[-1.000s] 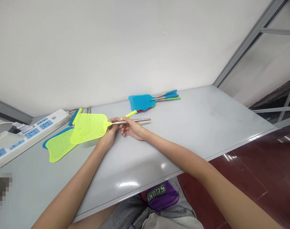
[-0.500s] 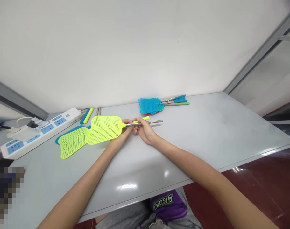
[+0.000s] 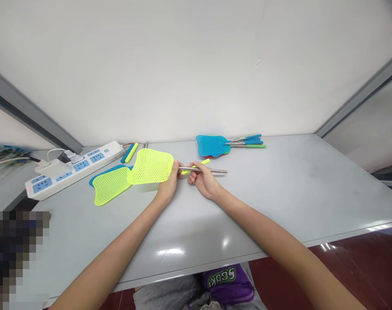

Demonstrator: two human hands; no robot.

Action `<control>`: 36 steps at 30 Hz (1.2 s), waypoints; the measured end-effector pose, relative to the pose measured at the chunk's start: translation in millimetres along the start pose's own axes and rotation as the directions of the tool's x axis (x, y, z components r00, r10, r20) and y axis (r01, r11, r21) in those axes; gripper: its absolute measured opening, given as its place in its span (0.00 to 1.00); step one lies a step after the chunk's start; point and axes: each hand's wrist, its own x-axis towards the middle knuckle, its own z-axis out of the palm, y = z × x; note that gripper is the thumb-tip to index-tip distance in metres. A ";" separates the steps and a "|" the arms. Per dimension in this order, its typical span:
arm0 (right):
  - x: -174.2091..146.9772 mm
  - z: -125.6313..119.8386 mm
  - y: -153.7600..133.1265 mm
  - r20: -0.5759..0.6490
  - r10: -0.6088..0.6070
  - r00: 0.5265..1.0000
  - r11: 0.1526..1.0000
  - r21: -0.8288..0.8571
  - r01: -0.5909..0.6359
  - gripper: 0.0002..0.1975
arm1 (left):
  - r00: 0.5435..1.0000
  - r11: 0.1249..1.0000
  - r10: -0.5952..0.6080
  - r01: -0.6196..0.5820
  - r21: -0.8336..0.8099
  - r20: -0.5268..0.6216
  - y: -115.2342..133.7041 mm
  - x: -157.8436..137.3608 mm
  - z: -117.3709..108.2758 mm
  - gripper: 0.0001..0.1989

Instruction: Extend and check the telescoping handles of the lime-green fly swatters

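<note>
My left hand (image 3: 170, 181) is closed round the neck of a yellow fly swatter (image 3: 152, 166), its thumb on top where the mesh head meets the shaft. Bare metal shows along the swatter's shaft (image 3: 220, 171), which points right with no grip over its end. My right hand (image 3: 204, 181) pinches this shaft between thumb and fingers. A yellow grip tube (image 3: 205, 163) lies slanted behind the shaft, partly hidden by the fingers. Left of my left hand, another yellow swatter head (image 3: 112, 185) rests on a blue swatter head (image 3: 109, 172), just under the held one.
Several swatters with a blue head (image 3: 211, 145) on top are stacked near the wall, handles pointing right. A blue tube (image 3: 129, 153) and a yellow tube (image 3: 132, 152) lie beside a white power strip (image 3: 76, 168) with plugs. The grey table (image 3: 279, 193) has its front edge near my lap.
My left hand has come round the swatter's neck, its thumb now on top and covering the joint. My right hand still pinches the shaft. The whole view has shifted slightly.
</note>
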 end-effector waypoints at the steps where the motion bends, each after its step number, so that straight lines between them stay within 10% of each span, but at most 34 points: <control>1: -0.1 0.1 -0.2 -0.004 0.004 1.000 1.000 0.003 -0.004 0.10 | 1.000 1.000 -0.005 0.005 -0.002 -0.002 1.5 -0.5 0.1 0.17; 17: 2.4 -14.4 -13.0 -0.314 -0.233 0.920 0.956 0.100 0.276 0.16 | 0.955 0.843 -0.183 0.031 -0.537 -0.233 -1.9 6.9 -7.2 0.14; 36: 7.8 -31.2 -28.7 -0.359 -0.434 0.826 0.897 -0.086 0.434 0.09 | 0.931 0.837 -0.226 0.036 -0.545 -0.286 -0.2 7.1 -7.2 0.15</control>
